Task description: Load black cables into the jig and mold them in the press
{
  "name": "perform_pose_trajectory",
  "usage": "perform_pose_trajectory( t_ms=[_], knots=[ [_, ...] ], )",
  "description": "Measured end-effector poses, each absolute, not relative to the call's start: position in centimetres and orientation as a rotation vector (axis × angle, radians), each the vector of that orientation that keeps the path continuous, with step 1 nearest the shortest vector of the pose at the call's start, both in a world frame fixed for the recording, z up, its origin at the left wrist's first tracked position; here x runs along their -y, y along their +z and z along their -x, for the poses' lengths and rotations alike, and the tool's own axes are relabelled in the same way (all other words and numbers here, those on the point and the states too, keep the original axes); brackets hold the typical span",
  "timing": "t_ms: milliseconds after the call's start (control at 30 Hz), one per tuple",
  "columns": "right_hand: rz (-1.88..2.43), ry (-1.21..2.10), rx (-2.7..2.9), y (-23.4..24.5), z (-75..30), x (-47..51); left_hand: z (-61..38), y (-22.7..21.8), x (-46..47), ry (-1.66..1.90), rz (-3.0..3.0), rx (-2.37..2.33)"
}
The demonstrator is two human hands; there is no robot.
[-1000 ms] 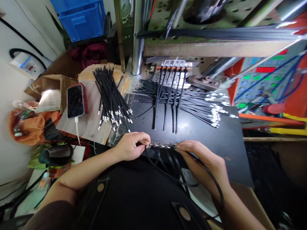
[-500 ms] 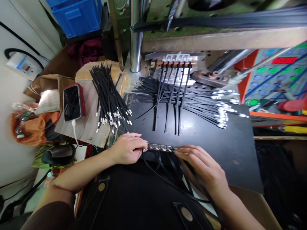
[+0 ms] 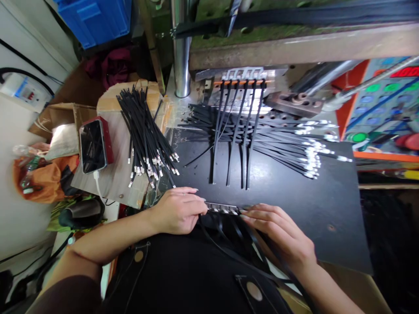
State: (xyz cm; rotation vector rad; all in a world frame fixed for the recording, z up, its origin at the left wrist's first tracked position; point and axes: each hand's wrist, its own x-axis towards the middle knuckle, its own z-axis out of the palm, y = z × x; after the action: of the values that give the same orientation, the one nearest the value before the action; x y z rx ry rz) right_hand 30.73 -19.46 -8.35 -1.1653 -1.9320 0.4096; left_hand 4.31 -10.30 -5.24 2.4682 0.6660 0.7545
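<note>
Metal strip held crosswise between both hands, at near edge of dark table; whether it touches table, cannot tell. Left hand: fingers curled, closed on strip's left end, forearm slanting up from lower left. Right hand: fingers nearly straight, side by side, tips pinching right end, forearm from lower right. Black cords hang below strip. Beyond: cord pile on table; phone farther left.
</note>
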Motion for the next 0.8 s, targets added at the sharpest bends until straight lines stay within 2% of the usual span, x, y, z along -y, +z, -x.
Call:
perform_pose_trajectory(
  t_ms=[367, 533, 600, 667, 800],
  knots=[
    [1.119, 0.471, 1.875, -8.1, -30.3, 18.7, -4.0, -5.5, 9.6, 0.603, -2.449, -0.611],
    [1.064, 0.769, 1.992, -6.0, -33.9, 15.7, -2.1, -2.2, 7.0, 0.384, -2.411, -0.483],
    [1.176, 0.669, 2.026, -5.1, -36.0, 12.5, -2.6, -0.1, 4.4, 0.236, -2.442, -0.536],
    [1.367, 0.432, 1.956, -4.2, -37.0, 7.7, -4.7, 1.2, 0.7, 0.088, -2.533, -0.629],
    [1.554, 0.158, 1.755, -3.1, -34.9, -4.3, -11.8, 1.3, -8.1, -0.021, -2.658, -1.095]
  ],
)
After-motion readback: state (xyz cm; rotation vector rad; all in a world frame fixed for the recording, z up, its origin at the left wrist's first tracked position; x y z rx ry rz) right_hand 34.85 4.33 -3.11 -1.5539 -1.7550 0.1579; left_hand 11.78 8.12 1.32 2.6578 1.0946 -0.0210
